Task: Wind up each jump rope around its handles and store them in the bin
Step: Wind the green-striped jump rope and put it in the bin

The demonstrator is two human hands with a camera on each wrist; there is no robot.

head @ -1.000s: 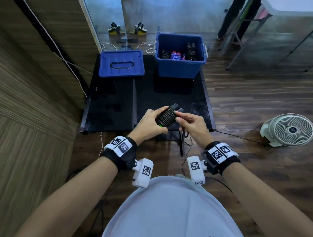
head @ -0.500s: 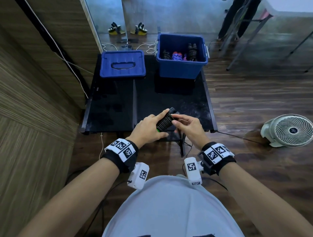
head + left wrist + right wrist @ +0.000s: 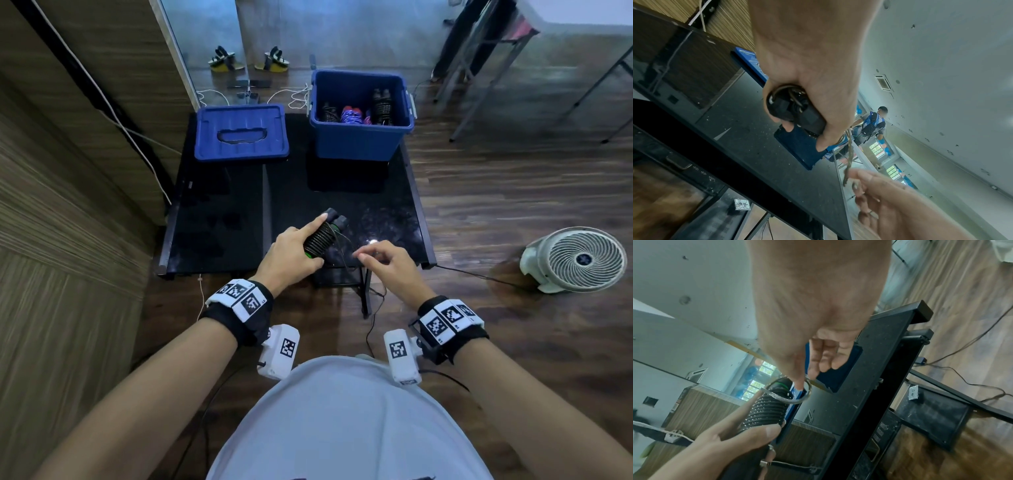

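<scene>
Two handles: I keep them side by side in my left hand (image 3: 291,255), fingers curled round the wound jump rope (image 3: 320,238), so the coils cannot slip off.
Right hand: my right hand (image 3: 387,262) pinches the last loose loop of cord (image 3: 797,395) between thumb and forefinger, just beside the bundle, I think to tuck it under.
Bundle place: above the near edge of the black table (image 3: 219,219), not yet stored.
Bin: the blue bin (image 3: 359,137) stands open at the far side, already holding other wound ropes; its lid (image 3: 239,133) lies beside it.
</scene>
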